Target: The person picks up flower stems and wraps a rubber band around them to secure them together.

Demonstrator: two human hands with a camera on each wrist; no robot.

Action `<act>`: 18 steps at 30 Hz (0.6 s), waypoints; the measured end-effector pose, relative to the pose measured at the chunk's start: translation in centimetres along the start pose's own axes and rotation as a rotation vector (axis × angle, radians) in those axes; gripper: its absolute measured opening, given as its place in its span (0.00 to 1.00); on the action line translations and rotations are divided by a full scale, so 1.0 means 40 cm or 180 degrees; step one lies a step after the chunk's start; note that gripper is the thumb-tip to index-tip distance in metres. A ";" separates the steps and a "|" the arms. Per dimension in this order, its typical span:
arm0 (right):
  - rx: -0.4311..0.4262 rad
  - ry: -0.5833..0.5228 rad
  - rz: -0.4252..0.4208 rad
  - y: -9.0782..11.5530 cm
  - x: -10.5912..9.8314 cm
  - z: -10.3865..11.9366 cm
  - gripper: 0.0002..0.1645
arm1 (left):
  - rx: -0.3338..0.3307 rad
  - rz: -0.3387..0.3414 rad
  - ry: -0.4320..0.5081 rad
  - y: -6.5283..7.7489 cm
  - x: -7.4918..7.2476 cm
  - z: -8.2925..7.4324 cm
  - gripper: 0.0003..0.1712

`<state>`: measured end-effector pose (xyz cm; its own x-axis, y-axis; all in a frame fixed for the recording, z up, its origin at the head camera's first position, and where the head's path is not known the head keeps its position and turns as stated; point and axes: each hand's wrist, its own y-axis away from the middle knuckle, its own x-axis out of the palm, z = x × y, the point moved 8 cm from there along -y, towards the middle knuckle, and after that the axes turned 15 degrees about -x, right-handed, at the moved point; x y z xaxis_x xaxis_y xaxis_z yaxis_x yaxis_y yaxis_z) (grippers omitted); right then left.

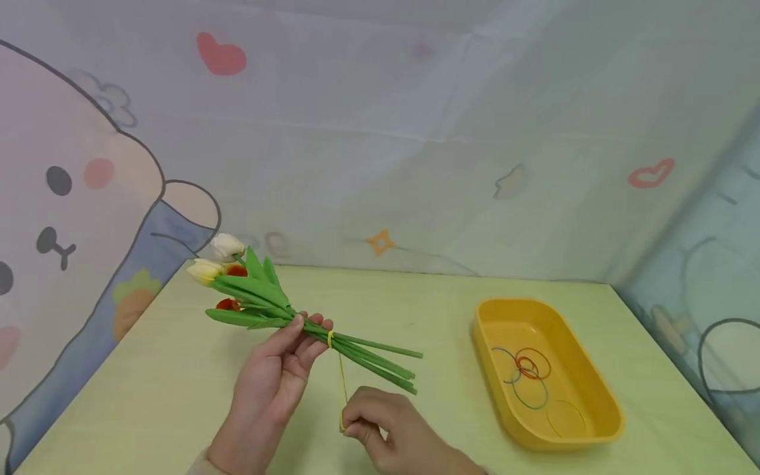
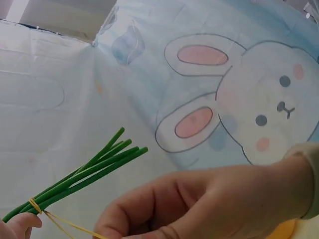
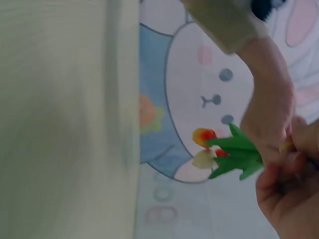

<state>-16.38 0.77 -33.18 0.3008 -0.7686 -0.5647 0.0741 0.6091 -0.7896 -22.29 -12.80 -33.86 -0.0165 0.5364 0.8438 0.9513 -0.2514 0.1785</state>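
One yellow rubber band (image 1: pixel 342 379) stretches from the tulip stems (image 1: pixel 374 361); my left hand (image 1: pixel 279 369) clasps them, my right hand (image 1: pixel 386 425) pinches it, keeping tension even.

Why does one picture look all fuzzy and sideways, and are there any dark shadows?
Head view: soft, even light, hardly any shadows; the flowers and yellow tray look fairly sharp, and the edges bend a little. Left wrist view: the stems are crisp, the right hand is close and big. Right wrist view: turned sideways and blurry, with the table a pale smear.
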 end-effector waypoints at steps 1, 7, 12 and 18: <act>-0.0039 0.0147 -0.0075 0.003 0.014 0.003 0.06 | 0.0059 -0.0124 -0.0106 -0.005 -0.005 0.003 0.05; 0.0199 0.0335 -0.0243 0.014 0.050 0.021 0.05 | 0.0568 -0.0718 -0.1098 -0.028 -0.021 0.045 0.07; 0.0402 0.0203 -0.0249 -0.006 -0.030 0.033 0.07 | 0.1012 -0.0716 -0.2118 -0.033 -0.012 0.066 0.09; 0.0860 -0.0372 -0.0594 -0.006 -0.143 0.011 0.10 | 0.0763 -0.0225 -0.2801 -0.021 0.036 0.090 0.11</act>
<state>-17.69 5.12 -29.66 0.3639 -0.8536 -0.3728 0.3825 0.5019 -0.7757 -22.01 -8.92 -34.62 0.0700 0.9894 0.1271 0.9971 -0.0734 0.0221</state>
